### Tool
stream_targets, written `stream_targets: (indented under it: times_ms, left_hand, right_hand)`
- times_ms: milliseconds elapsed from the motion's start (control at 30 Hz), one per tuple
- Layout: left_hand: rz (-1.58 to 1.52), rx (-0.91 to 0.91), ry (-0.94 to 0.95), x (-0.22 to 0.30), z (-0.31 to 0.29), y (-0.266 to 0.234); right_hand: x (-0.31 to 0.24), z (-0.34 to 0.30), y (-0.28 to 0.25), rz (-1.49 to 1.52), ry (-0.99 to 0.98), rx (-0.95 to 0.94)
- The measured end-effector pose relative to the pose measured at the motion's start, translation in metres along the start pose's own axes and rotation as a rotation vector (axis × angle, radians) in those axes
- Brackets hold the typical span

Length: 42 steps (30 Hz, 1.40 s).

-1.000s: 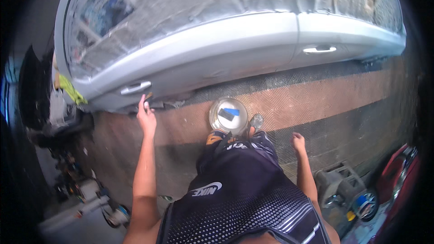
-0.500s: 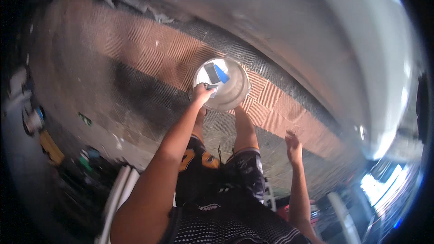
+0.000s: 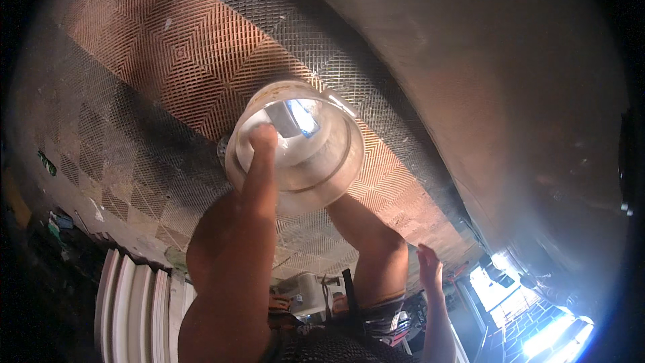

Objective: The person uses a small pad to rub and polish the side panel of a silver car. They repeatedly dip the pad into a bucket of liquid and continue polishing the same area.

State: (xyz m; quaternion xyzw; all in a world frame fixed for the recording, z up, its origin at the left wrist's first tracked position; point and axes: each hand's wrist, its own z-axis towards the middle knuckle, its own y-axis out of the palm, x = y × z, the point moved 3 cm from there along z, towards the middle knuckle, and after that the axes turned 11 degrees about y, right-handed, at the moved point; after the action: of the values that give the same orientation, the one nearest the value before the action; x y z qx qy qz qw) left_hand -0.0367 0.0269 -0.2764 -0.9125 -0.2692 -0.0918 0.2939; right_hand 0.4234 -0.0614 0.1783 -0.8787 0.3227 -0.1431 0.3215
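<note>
A pale translucent bucket [image 3: 316,185] stands on the floor between my lower legs. My left hand [image 3: 263,136] reaches down into it, fingers curled closed; whatever they grip is hidden under the hand. Right beside that hand, inside the bucket, lies a flat grey rectangular piece [image 3: 282,119]. A blue-edged flat piece [image 3: 304,119] lies against it, bright with glare. Out to the right, above my right thigh, my right hand [image 3: 430,269] hangs in the air with its fingers loosely apart, holding nothing.
Ribbed orange and black floor tiles [image 3: 195,47] run beneath the bucket. A large smooth grey body panel [image 3: 484,94] rises along the right. White ridged mouldings [image 3: 138,309] stand at the lower left, and a bright light [image 3: 557,339] glares at the lower right.
My view has come lower and closer to the bucket. The left hand has gone deeper into it, and the grey piece seen in its fingers no longer shows. My right hand stays empty.
</note>
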Motion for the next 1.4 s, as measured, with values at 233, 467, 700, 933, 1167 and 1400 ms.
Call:
stream_targets:
  times_ms: [233, 467, 700, 933, 1167, 1400]
  left_hand:
    - [-0.246, 0.114, 0.138, 0.051, -0.170, -0.143]
    - [-1.265, 0.606, 0.213, 0.128, -0.356, -0.361]
    - [-1.631, 0.862, 0.750, 0.356, -0.472, -0.572]
    - [-1.462, 1.272, 0.570, 0.492, -0.480, -0.600]
    - [-0.652, 1.701, 0.108, 0.551, -0.480, -0.578]
    - [-0.642, 1.650, 0.037, 0.536, -0.467, -0.595]
  right_hand:
    - [-0.197, -0.092, -0.106, 0.121, -0.576, 0.206]
    - [-0.267, -0.247, -0.306, 0.207, -1.055, 0.639]
    - [-0.257, -0.255, -0.419, 0.276, -1.241, 1.004]
    - [-0.246, -0.202, -0.434, 0.229, -1.468, 0.934]
    - [-0.214, -0.194, -0.431, 0.374, -1.503, 0.940]
    - [-0.222, -0.197, -0.432, 0.361, -1.541, 0.904]
